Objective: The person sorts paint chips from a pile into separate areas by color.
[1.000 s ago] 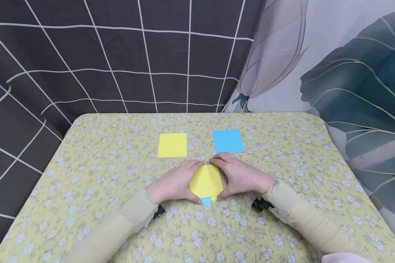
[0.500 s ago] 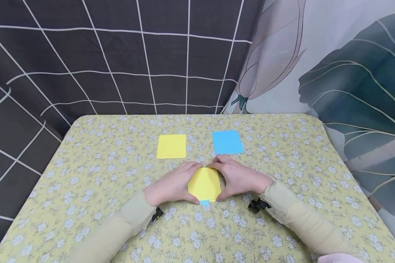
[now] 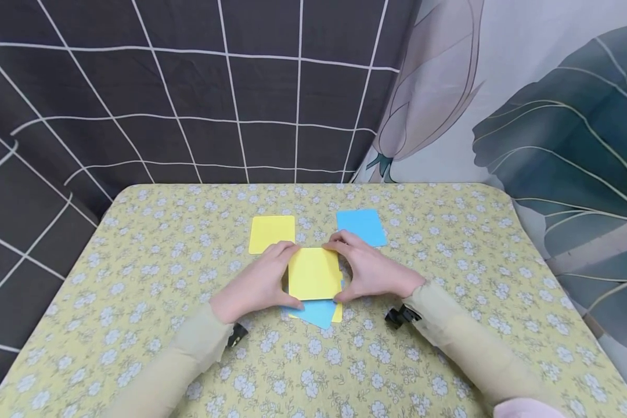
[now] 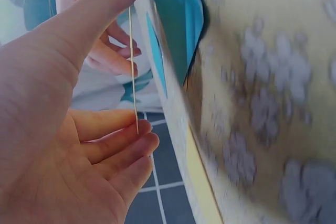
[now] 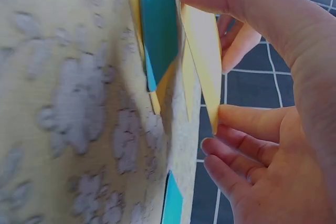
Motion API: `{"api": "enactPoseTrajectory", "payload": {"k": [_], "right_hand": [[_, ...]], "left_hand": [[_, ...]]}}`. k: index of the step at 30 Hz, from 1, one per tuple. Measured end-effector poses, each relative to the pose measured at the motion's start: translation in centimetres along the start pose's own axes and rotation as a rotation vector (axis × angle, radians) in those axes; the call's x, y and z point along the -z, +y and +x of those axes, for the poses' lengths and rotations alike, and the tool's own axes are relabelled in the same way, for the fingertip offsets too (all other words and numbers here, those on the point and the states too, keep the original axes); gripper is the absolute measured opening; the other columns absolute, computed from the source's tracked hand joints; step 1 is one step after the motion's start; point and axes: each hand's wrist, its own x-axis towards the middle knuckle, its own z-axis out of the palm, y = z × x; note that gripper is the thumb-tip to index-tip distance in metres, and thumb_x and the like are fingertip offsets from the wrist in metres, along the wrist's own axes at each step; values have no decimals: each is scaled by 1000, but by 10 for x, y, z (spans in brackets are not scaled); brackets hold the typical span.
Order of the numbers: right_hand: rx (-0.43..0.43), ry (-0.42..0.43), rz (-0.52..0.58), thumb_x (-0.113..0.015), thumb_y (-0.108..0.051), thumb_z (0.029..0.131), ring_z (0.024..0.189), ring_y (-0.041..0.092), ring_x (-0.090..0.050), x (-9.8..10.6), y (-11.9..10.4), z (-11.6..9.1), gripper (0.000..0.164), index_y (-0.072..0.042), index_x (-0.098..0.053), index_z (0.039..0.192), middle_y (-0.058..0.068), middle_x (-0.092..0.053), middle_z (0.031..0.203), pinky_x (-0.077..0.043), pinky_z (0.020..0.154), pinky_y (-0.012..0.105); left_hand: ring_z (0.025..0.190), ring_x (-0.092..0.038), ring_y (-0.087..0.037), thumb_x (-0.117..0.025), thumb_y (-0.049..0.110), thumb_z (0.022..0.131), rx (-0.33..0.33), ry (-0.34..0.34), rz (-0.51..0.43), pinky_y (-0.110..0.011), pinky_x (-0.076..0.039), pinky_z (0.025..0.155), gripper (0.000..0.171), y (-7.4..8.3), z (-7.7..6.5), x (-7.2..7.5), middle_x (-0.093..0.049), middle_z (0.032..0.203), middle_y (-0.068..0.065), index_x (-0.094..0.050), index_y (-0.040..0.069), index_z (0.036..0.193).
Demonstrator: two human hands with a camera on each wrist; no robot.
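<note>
Both hands hold a square yellow card [image 3: 314, 274] level, above the table. My left hand [image 3: 258, 285] grips its left edge, thumb at the near corner and fingertips at the far corner. On the right edge, my right hand [image 3: 368, 268] grips it the same way. In the left wrist view the yellow card [image 4: 132, 66] appears edge-on, apart from what lies below. Under it a blue card [image 3: 320, 314] lies askew on another yellow card [image 3: 338, 314], both partly hidden. The right wrist view also shows the blue card [image 5: 160, 35] over yellow.
Farther back on the flowered tablecloth [image 3: 162, 273] lie a flat yellow card [image 3: 271, 231] at the left and a flat blue card [image 3: 363, 226] at the right. A dark gridded curtain [image 3: 198, 87] hangs behind the table, with a leaf-patterned one [image 3: 554, 145] at the right.
Both hands have lifted the yellow card off the pile and shifted it slightly left and away. More of the blue card beneath now shows.
</note>
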Motion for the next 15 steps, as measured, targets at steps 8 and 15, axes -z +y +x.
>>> {"api": "enactPoseTrajectory", "payload": {"k": [8,15], "right_hand": [[51,51,37,-96,-35,63,115,20,-48,7,2,33,101,2,-50,145,8,-44,133,-47,101,34],[38,87,59,-95,-35,65,118,24,-47,10,-1,69,101,2,-48,147,9,-43,135,-48,97,36]], "left_hand": [[134,-45,-34,-97,42,64,54,64,-13,-45,-38,114,116,-20,3,22,-46,147,-20,-39,-8,151],[130,-48,-35,-100,24,61,104,69,-83,-51,-39,112,112,-45,14,49,-47,146,-20,-39,-7,151]]}}
